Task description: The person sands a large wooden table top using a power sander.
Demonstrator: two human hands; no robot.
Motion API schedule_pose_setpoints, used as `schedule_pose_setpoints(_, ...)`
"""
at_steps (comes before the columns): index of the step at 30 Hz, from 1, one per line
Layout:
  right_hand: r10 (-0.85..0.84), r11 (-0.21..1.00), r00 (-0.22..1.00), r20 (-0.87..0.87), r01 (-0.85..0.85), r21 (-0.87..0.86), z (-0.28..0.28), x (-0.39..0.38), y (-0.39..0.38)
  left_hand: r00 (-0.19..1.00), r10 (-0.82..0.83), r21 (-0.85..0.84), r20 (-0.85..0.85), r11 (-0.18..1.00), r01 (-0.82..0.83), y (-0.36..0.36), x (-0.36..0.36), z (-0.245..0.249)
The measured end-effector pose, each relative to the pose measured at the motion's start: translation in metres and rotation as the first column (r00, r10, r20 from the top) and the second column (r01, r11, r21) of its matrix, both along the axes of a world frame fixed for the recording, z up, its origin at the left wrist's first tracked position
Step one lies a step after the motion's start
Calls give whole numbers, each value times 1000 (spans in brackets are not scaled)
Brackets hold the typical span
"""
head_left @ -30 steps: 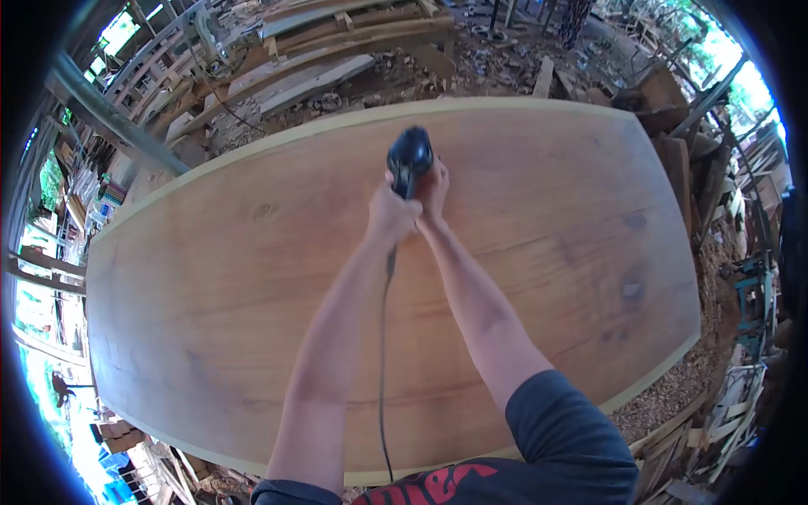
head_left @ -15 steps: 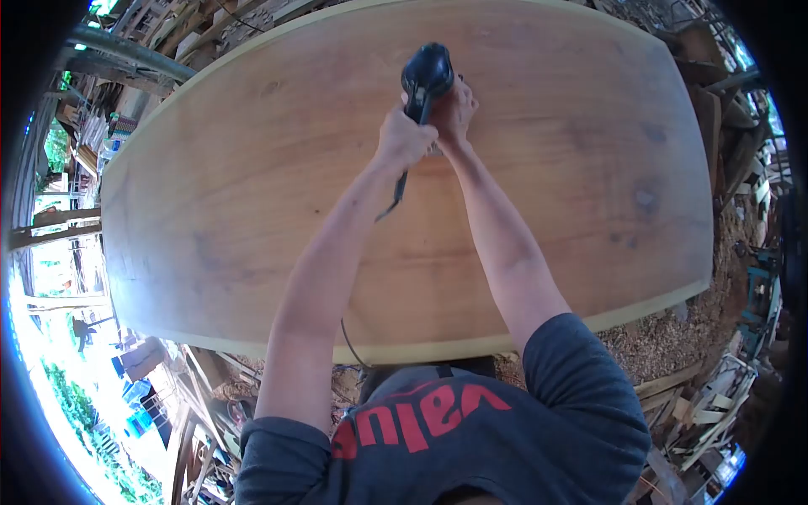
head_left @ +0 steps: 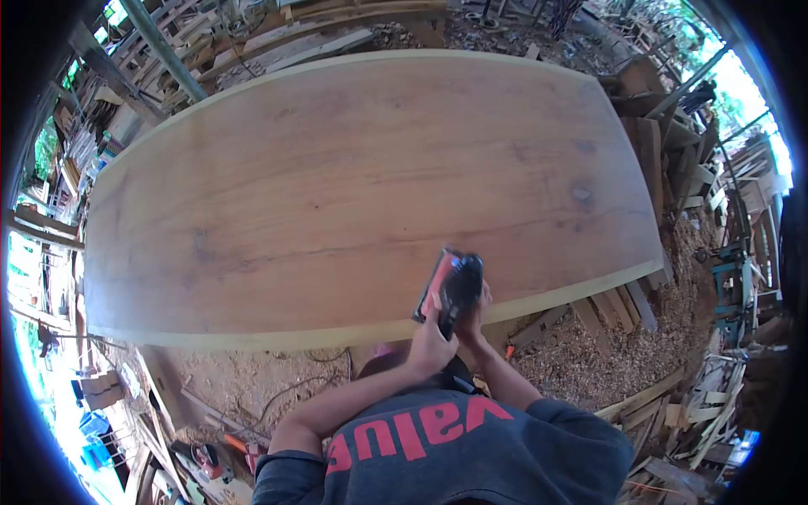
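A black power sander is held close to my body, tilted on its side so that its flat reddish underside shows toward the left. My left hand is closed round its rear handle. On the right side of the tool, my right hand grips its body, with part of the fingers hidden behind it. Both hands are over the near edge of a large wooden slab, which has a pale border, dark grain lines and a few knots.
Wood shavings cover the ground at the right front. A cord runs along the floor at the near left. An orange and grey tool lies at the lower left. Stacked boards stand beyond the slab's right end.
Both hands have drawn the sander from the far part of the slab back to its near edge and tipped it so that its underside shows. The view has shifted, showing more ground.
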State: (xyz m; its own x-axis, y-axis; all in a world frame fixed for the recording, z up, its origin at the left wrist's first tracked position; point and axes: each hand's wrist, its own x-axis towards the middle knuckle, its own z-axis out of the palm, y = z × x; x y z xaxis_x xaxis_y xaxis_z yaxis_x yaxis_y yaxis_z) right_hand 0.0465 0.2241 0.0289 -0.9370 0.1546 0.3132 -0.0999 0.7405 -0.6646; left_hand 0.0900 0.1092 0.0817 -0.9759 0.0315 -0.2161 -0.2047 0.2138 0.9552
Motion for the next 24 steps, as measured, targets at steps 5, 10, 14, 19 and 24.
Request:
schedule_pose_setpoints(5, -181, 946, 982, -59, 158, -282, -82, -28, 18, 975, -159, -76, 156, 982, 173, 10, -29, 17)
schedule_pose_setpoints(10, -146, 947, 981, -128, 101, -304, -65, -121, 14, 996, -30, -27, 83, 999, 33, 24, -105, 4)
schedule_pose_setpoints(14, -88, 967, 983, -164, 44, -253, -45, -221, 14, 987, 83, 38, -140, 996, -78, 32, -202, -4)
schedule_pose_setpoints(19, -42, 974, 949, -314, -30, -222, -66, -379, 12, 986, 113, -37, -121, 992, -118, 35, -350, -5)
schedule_pose_setpoints(24, -32, 975, 961, -274, -30, -220, -27, -509, 2, 986, 116, -88, -121, 988, -127, 29, -498, -20)
